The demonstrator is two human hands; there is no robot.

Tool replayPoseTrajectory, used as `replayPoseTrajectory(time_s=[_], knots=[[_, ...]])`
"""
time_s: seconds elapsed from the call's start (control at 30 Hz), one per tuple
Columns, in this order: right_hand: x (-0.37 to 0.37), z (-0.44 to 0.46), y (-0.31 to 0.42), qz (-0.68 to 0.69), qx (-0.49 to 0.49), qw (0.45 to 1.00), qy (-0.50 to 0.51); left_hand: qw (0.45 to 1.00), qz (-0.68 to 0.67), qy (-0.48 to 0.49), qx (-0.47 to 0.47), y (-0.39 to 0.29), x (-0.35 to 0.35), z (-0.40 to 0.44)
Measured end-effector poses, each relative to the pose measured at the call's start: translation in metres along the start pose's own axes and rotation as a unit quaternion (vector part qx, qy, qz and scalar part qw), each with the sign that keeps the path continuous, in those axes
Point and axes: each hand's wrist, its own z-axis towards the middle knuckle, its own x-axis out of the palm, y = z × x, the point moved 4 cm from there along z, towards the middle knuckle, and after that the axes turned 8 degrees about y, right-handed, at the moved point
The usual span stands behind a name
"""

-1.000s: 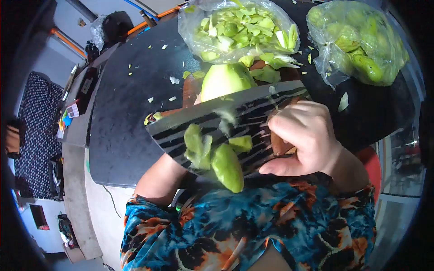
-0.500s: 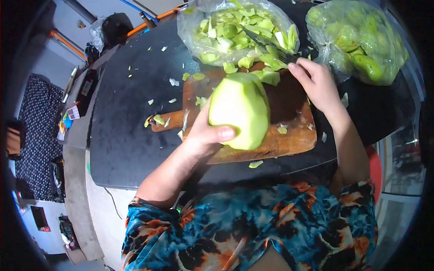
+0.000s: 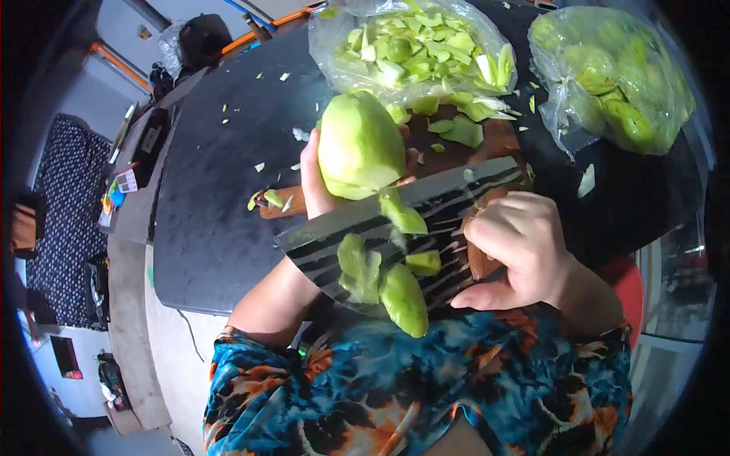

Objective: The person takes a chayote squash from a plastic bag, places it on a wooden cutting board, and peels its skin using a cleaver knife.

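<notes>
A peeled pale green fruit (image 3: 360, 144) is gripped in my left hand (image 3: 313, 176), whose fingers wrap round its left side and show again at its right. My right hand (image 3: 518, 247) is closed on a wide cleaver (image 3: 449, 220), the blade pointing left, just below the fruit. Several strips of green peel (image 3: 403, 299) cling to the broad face of the blade. The cleaver covers much of the wooden board (image 3: 498, 140), whose handle (image 3: 281, 205) sticks out at the left.
An open plastic bag of cut peel (image 3: 414, 53) lies at the back of the black table (image 3: 213, 175). To its right sits a tied plastic bag of green fruit (image 3: 620, 83). Peel scraps are scattered about. A red chair (image 3: 625, 292) shows at the right.
The cleaver has swung from the peel bag back down in front of the fruit, broad side in view. My left hand has raised and turned the fruit, shifting it up and left.
</notes>
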Motion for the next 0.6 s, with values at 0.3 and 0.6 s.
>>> replayPoseTrajectory(time_s=[0.3, 0.6], knots=[[0.008, 0.011, 0.006, -0.076, 0.016, 0.996, -0.042, 0.969, -0.179, 0.15, -0.086, -0.001, -0.001, -0.003], [0.043, 0.023, 0.009, -0.133, 0.006, 0.991, -0.029, 0.998, -0.021, 0.008, -0.062, -0.003, -0.007, -0.005]])
